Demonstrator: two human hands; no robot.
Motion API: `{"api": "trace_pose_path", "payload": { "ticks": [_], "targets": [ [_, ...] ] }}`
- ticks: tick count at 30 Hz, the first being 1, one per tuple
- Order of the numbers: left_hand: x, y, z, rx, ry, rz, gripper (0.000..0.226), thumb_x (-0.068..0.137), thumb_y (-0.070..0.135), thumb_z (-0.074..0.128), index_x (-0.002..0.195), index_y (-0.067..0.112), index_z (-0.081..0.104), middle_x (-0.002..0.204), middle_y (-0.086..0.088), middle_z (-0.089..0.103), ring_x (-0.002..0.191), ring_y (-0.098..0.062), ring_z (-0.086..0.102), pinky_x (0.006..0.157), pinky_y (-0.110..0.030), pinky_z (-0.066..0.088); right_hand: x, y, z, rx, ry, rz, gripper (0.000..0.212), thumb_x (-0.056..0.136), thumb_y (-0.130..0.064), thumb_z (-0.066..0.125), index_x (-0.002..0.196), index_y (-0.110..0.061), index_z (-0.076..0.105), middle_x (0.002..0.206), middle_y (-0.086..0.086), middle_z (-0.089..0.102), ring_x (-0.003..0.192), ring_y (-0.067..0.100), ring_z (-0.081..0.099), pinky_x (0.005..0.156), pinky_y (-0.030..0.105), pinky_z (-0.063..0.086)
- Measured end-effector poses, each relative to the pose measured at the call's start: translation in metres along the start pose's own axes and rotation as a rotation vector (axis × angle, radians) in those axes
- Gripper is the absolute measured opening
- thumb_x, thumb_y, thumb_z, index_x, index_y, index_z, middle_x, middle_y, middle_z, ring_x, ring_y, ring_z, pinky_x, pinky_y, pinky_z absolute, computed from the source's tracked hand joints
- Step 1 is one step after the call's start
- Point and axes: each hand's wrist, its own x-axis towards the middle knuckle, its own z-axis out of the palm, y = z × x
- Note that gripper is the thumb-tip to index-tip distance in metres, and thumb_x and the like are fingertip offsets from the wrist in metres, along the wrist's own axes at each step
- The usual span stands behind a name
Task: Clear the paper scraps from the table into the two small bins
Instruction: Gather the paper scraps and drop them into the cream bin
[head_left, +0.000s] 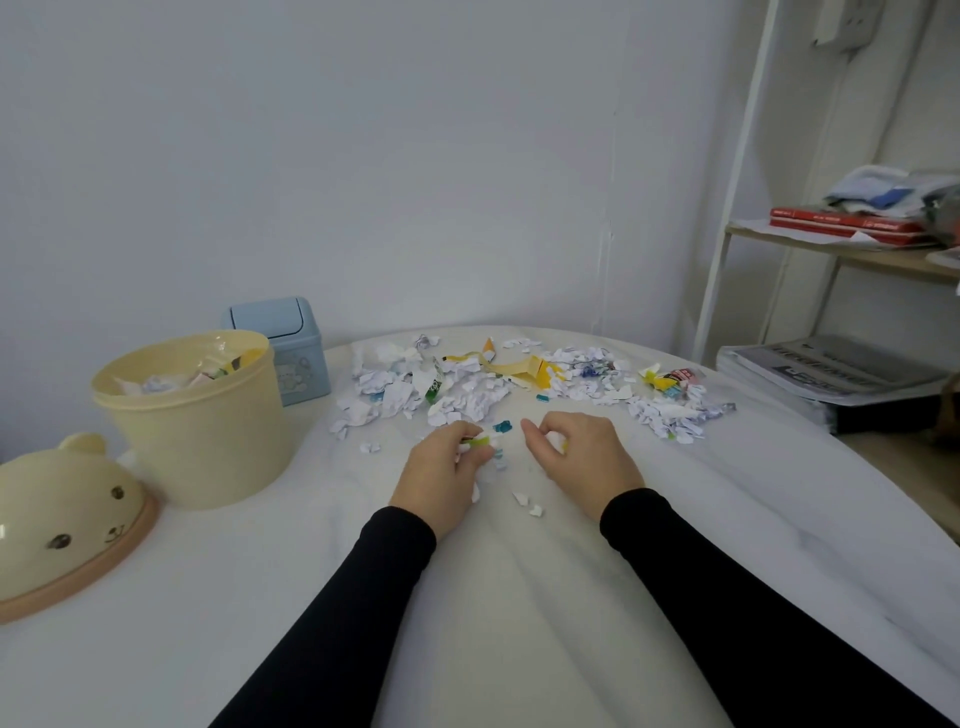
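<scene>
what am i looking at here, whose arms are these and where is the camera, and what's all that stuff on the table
There is no machine: one camera worn on a person's head looks down at their own arms in black sleeves. The left hand grips a bunch of small scraps; the right hand pinches a white bit. On the white-covered table lies a pile of torn paper. At the left stand a yellow bin, already holding scraps, its bear-faced lid beside it, and a closed blue bin behind.

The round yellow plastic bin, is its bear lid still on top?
No, the round yellow plastic bin stands open with scraps inside, and the bear-faced yellow lid lies on the white table beside it.
</scene>
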Motion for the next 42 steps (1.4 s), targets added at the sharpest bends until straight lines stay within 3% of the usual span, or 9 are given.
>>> {"api": "trace_pose_path", "payload": {
  "ticks": [7, 12, 15, 20, 24, 27, 32, 36, 42],
  "targets": [
    [-0.009, -0.009, -0.020, -0.391, 0.219, -0.175, 0.034, 0.093, 0.032, 0.056, 0.119, 0.011, 0.058, 0.096, -0.007, 0.063, 0.068, -0.007, 0.054, 0.061, -0.014, 0.041, 0.008, -0.025, -0.003, 0.101, -0.006, -0.003, 0.032, 0.092, -0.040, 0.055, 0.066, -0.020, 0.057, 0.062, 0.001, 0.059, 0.061, 0.027, 0.058, 0.061, 0.029, 0.046],
    [-0.010, -0.008, -0.057, -0.710, 0.300, -0.254, 0.032, 0.094, 0.032, 0.055, 0.115, 0.007, 0.060, 0.077, 0.003, 0.055, 0.066, -0.008, 0.049, 0.059, -0.019, 0.039, 0.026, -0.081, 0.012, 0.257, 0.045, -0.072, 0.037, 0.091, -0.032, 0.059, 0.057, -0.024, 0.049, 0.054, -0.009, 0.049, 0.049, 0.009, 0.042, 0.053, 0.008, 0.034],
    [-0.006, 0.001, -0.096, -0.769, 0.329, -0.208, 0.025, 0.094, 0.031, 0.055, 0.110, 0.012, 0.060, 0.082, 0.002, 0.056, 0.071, -0.010, 0.049, 0.064, -0.022, 0.040, 0.040, -0.118, 0.024, 0.347, 0.055, -0.109, 0.039, 0.090, -0.032, 0.059, 0.054, -0.021, 0.048, 0.053, -0.005, 0.049, 0.051, 0.009, 0.043, 0.059, 0.016, 0.035],
    [0.011, 0.002, -0.179, -0.723, 0.384, -0.070, 0.019, 0.094, 0.031, 0.056, 0.104, 0.017, 0.063, 0.088, -0.005, 0.059, 0.081, -0.018, 0.054, 0.074, -0.031, 0.044, 0.067, -0.186, 0.055, 0.482, -0.033, -0.175, 0.033, 0.091, -0.034, 0.057, 0.067, -0.012, 0.057, 0.055, -0.006, 0.050, 0.060, 0.014, 0.059, 0.051, 0.013, 0.038],
    [0.023, -0.016, -0.230, -0.553, 0.492, -0.014, 0.022, 0.096, 0.030, 0.053, 0.107, 0.013, 0.060, 0.075, 0.003, 0.055, 0.067, -0.011, 0.052, 0.060, -0.017, 0.045, 0.085, -0.231, 0.075, 0.525, -0.094, -0.205, 0.033, 0.092, -0.037, 0.054, 0.066, -0.018, 0.054, 0.057, -0.008, 0.051, 0.054, 0.008, 0.051, 0.050, 0.018, 0.034],
    [0.035, -0.035, -0.238, -0.321, 0.546, -0.058, 0.028, 0.096, 0.031, 0.052, 0.117, 0.013, 0.057, 0.086, -0.002, 0.060, 0.062, -0.008, 0.051, 0.051, -0.013, 0.042, 0.094, -0.255, 0.092, 0.577, -0.093, -0.211, 0.029, 0.092, -0.038, 0.053, 0.074, -0.015, 0.058, 0.068, -0.006, 0.057, 0.075, 0.015, 0.064, 0.062, 0.022, 0.041],
    [0.052, -0.054, -0.236, 0.110, 0.369, -0.147, 0.031, 0.098, 0.022, 0.044, 0.126, 0.012, 0.051, 0.105, -0.001, 0.056, 0.083, -0.012, 0.052, 0.067, -0.021, 0.039, 0.099, -0.271, 0.129, 0.501, -0.120, -0.172, 0.037, 0.092, -0.038, 0.050, 0.074, -0.008, 0.062, 0.078, 0.006, 0.067, 0.074, 0.024, 0.062, 0.071, 0.034, 0.051],
    [0.054, -0.060, -0.236, -0.007, 0.328, -0.191, 0.024, 0.094, 0.017, 0.045, 0.117, 0.020, 0.051, 0.106, -0.002, 0.062, 0.081, -0.015, 0.061, 0.064, -0.025, 0.051, 0.097, -0.267, 0.139, 0.500, -0.220, -0.170, 0.031, 0.096, -0.032, 0.045, 0.075, -0.010, 0.054, 0.066, 0.001, 0.055, 0.058, 0.019, 0.054, 0.055, 0.028, 0.046],
    [0.056, -0.058, -0.246, -0.207, 0.263, -0.236, 0.027, 0.088, 0.014, 0.053, 0.114, 0.018, 0.057, 0.102, -0.001, 0.067, 0.084, -0.016, 0.064, 0.069, -0.029, 0.054, 0.101, -0.270, 0.134, 0.507, -0.260, -0.245, 0.018, 0.097, -0.032, 0.044, 0.099, -0.016, 0.051, 0.074, -0.005, 0.054, 0.062, 0.012, 0.053, 0.057, 0.019, 0.043]
  ]
}}
